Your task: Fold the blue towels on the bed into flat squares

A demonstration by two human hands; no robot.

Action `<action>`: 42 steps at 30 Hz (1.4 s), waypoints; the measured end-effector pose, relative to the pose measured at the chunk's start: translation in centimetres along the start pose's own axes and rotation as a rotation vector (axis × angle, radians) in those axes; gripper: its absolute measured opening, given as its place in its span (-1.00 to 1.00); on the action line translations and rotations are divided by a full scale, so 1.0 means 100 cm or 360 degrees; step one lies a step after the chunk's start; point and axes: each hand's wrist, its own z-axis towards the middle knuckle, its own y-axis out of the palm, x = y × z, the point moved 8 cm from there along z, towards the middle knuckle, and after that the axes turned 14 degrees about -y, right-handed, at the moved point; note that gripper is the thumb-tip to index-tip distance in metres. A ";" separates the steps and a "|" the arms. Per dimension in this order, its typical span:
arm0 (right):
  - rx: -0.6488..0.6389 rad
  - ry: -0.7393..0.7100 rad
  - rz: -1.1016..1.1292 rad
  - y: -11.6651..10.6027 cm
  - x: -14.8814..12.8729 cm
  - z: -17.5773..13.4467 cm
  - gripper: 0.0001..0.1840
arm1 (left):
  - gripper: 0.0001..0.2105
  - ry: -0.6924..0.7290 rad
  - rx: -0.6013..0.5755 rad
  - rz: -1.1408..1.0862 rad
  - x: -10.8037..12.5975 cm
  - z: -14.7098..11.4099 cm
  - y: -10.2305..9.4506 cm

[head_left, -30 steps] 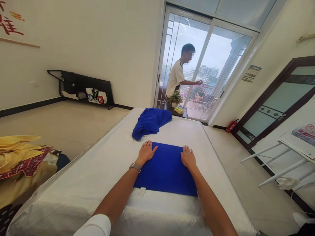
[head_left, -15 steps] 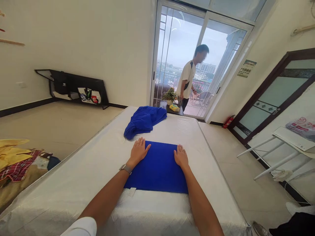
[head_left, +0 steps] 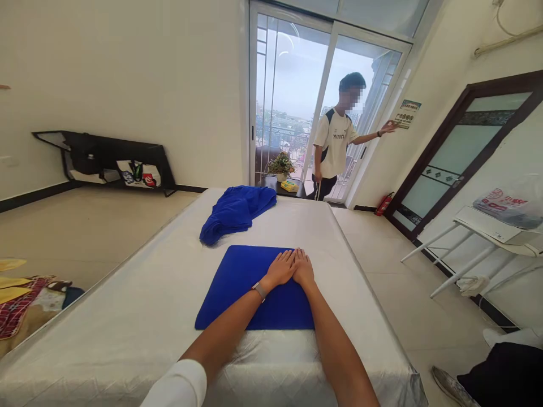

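Note:
A flat blue folded cloth (head_left: 244,288) lies near the front edge of a bed-like surface under a pale, shiny cover (head_left: 139,305). My left hand (head_left: 281,267) rests flat on the cloth near its far right part, fingers stretched forward. Right beside it, my right hand (head_left: 303,268) lies flat along the cloth's far right corner; the two hands touch. Neither one grips anything. Farther back sits a crumpled heap of blue cloth (head_left: 237,212), apart from the folded piece.
Another person (head_left: 335,135) stands by the sliding glass door, one arm stretched toward the wall. A plant (head_left: 281,164) and a yellow packet (head_left: 289,186) stand on a dark table. Right are a white table (head_left: 487,223) and a fire extinguisher (head_left: 384,204); left, piled clothes (head_left: 25,299).
My left hand has slid right across the folded cloth, from its left edge to beside my right hand. The other person has turned and raised an arm toward the wall.

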 end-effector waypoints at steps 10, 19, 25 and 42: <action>0.0038 0.0093 0.0146 0.001 0.003 0.002 -0.30 | -0.31 -0.0485 0.0097 0.0289 -0.176 -0.028 -0.037; 0.0088 0.0119 0.0198 0.002 0.011 0.007 -0.34 | -0.25 -0.0741 0.0126 0.0182 -0.215 -0.049 -0.055; 0.0254 0.0340 0.0365 -0.018 0.045 0.016 -0.38 | -0.43 -0.0680 0.0311 -0.0062 -0.230 -0.042 -0.074; 0.0749 0.0773 0.0616 -0.032 0.066 0.000 -0.67 | -0.77 -0.0900 0.0530 -0.0418 -0.260 -0.033 -0.089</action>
